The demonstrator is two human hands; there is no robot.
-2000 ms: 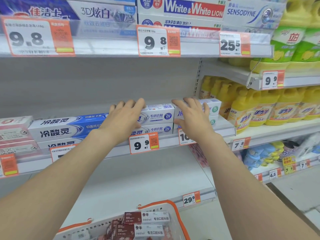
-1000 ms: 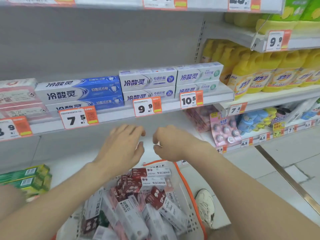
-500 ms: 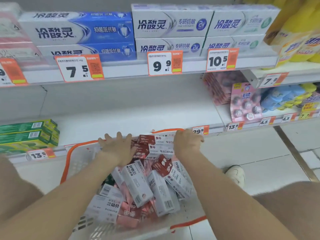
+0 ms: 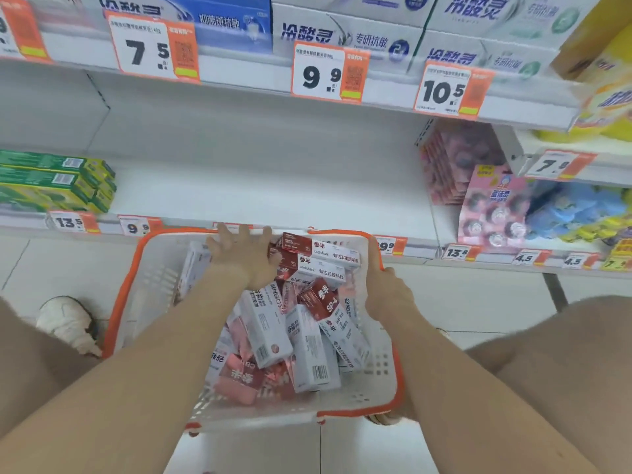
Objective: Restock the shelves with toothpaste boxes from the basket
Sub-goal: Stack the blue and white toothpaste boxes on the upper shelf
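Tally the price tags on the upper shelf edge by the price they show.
7.5 tag: 1
9.9 tag: 1
10.5 tag: 1
cut-off tag at the left border, price unreadable: 1
Total: 4

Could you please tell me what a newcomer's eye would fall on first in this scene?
The white, orange-rimmed basket at bottom centre draws the eye first, heaped with dark-red, white and pink toothpaste boxes. The left hand spreads open over its far side, while the right hand holds its right rim. Above, bold orange price tags line the shelf edge.
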